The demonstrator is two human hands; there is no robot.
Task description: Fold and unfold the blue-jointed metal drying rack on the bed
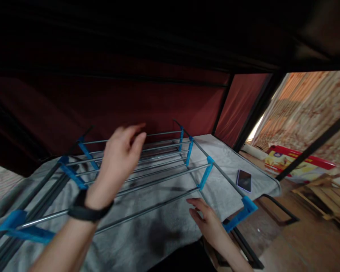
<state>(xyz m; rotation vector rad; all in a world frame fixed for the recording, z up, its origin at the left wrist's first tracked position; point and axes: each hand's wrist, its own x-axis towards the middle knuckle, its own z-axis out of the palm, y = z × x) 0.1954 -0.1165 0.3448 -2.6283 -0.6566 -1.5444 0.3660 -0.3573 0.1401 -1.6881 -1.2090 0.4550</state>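
A folding drying rack [158,172] of grey metal rods with blue plastic joints lies across a grey cloth-covered surface [172,226]. My left hand [120,158], a black band on its wrist, hovers above the rack's middle rods with fingers loosely curved and apart, holding nothing. Lower down, near the front rod and a blue corner joint [245,211], my right hand [206,221] is open with its fingers pointing left, close to the rods but not gripping them.
A phone [244,180] lies on the cloth at the right, beyond the rack. Dark red fabric walls [130,105] and black frame poles enclose the back. On the floor at right are a red and yellow box [291,162] and wooden pallets [325,196].
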